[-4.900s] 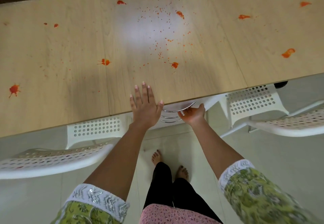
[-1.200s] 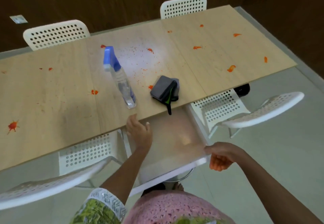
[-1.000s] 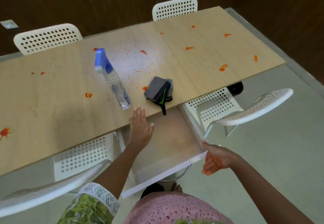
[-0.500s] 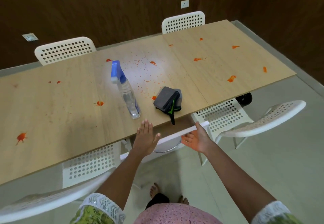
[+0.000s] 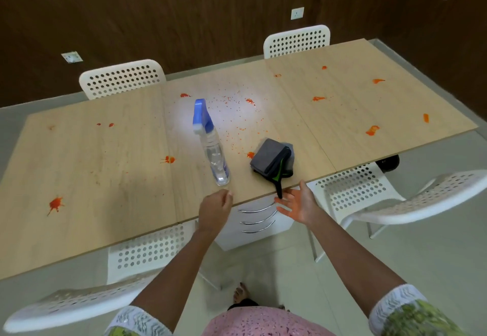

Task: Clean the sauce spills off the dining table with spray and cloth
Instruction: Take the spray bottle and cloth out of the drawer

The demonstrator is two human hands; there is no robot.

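Since a moment ago the drawer has closed flush – three curved handles show on the white drawer unit [image 5: 259,221] under the table [image 5: 105,177]. Left hand [image 5: 214,210] hovers loosely curled, empty, just short of the upright spray bottle [image 5: 212,148] of clear liquid. Right hand [image 5: 299,202], spread open and empty, sits at the edge below the folded grey cloth [image 5: 271,160] – red sauce spills [image 5: 55,204] dot the wood

Short green-patterned sleeves [image 5: 411,317] with white lace cuffs; pink perforated top [image 5: 261,322] between sleeves; bare feet [image 5: 241,292] beyond top.
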